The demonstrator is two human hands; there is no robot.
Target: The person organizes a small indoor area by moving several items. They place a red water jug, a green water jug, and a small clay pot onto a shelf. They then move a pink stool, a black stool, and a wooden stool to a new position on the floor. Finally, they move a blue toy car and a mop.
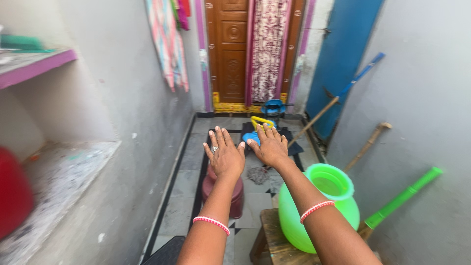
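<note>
Fingers spread wide and flat on both hands, palms down, holding nothing. That is what we see from the head view. Our left hand wears a ring and hangs in the air just above the maroon stool; our right hand floats beside it, thumbs almost meeting but apart. Both wrists carry a red-and-white bangle.

We take the green water pot as our landmark. It sits on a wooden stool, just right of our right forearm, mouth open and upward. Left of the pot stands the maroon stool on the tiled floor. Right of the pot, a green-handled tool leans on the grey wall, and a wooden stick leans above it. Beyond the pot, a blue-handled mop slants toward a blue panel. Farther beyond, a blue and yellow toy vehicle sits before the wooden door and patterned curtain. Far left of the pot, a stone shelf holds a red container, blurred.
</note>
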